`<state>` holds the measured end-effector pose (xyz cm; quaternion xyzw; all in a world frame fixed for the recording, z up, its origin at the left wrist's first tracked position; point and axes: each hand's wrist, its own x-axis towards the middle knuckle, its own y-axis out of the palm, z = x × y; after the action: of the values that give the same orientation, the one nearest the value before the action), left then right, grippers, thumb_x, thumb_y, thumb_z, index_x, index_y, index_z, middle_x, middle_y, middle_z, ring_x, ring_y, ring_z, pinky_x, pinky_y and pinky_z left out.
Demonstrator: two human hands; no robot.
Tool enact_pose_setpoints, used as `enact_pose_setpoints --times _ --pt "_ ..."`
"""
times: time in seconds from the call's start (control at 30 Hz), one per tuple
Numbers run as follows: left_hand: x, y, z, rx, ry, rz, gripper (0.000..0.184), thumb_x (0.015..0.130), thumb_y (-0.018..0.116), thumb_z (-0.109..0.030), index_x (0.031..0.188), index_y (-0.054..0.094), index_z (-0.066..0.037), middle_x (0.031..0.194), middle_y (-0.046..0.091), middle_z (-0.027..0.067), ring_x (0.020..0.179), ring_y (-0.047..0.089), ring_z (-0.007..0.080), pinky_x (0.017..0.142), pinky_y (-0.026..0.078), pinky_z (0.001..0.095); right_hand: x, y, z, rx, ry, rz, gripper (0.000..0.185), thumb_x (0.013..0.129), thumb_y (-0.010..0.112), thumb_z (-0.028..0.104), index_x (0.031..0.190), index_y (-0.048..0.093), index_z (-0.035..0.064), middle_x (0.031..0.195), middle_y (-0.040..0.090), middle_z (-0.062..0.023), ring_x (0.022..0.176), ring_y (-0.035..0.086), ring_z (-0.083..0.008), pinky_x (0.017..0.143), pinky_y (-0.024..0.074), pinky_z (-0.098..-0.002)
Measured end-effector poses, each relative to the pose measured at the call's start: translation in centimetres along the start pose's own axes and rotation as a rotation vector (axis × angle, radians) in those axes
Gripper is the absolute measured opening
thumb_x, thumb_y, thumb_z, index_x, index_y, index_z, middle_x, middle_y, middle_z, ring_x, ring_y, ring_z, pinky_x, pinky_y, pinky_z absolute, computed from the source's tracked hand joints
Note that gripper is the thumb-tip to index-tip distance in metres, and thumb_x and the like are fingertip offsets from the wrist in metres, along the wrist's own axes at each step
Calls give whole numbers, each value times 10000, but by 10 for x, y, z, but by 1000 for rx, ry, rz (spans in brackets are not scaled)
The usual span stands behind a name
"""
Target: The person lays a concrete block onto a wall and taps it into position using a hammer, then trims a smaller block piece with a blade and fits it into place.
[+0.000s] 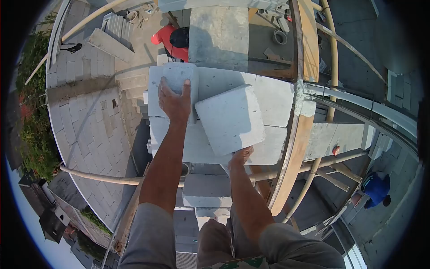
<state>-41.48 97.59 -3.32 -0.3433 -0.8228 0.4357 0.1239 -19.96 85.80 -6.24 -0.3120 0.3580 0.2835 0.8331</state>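
Note:
My left hand (174, 101), its fingers spread and bent, grips the near end of a narrow pale concrete block (181, 71). That block rests at the left of a course of light blocks (273, 101). My right hand (242, 155) is closed on the lower edge of a larger squarish block (230, 119), which sits at an angle over the course; its underside fingers are partly hidden. The two held blocks are close side by side.
More blocks (207, 190) are stacked below, near my knees. Wooden beams (293, 166) and bamboo poles (101, 176) frame the spot. A person in red (172, 42) is beyond the wall; one in blue (375, 188) is lower right. A bucket (280, 37) stands on a lower level.

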Motion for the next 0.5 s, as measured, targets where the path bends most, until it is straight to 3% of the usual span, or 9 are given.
enact_pose_setpoints --times 0.07,0.23,0.4,0.5 --pt "0 7 1 -3 10 -83 817 850 605 -545 1421 339 -25 1403 403 234 1302 382 385 1061 254 558 -4 -3 -2 32 -47 25 691 916 383 662 1340 375 117 1302 465 -105 1147 499 -280 1001 396 -430" --pt "-7 5 14 -42 118 -61 822 873 550 -574 1436 315 -23 1409 389 233 1307 372 386 1059 238 531 7 -4 -1 93 -27 117 735 927 335 652 1405 341 95 1350 462 -110 1173 489 -298 1009 395 -412" --pt "-13 9 13 165 145 -67 844 895 511 -587 1457 267 -7 1444 335 266 1308 366 405 1061 255 507 -14 19 51 127 32 104 746 954 296 626 1487 256 106 1464 356 -109 1290 387 -286 1074 329 -418" --pt "-9 6 13 172 141 -47 890 875 493 -633 1469 246 -17 1463 305 251 1335 333 387 1063 219 540 -34 26 82 297 19 291 733 972 266 609 1501 213 104 1506 288 -96 1338 325 -272 1120 257 -425"
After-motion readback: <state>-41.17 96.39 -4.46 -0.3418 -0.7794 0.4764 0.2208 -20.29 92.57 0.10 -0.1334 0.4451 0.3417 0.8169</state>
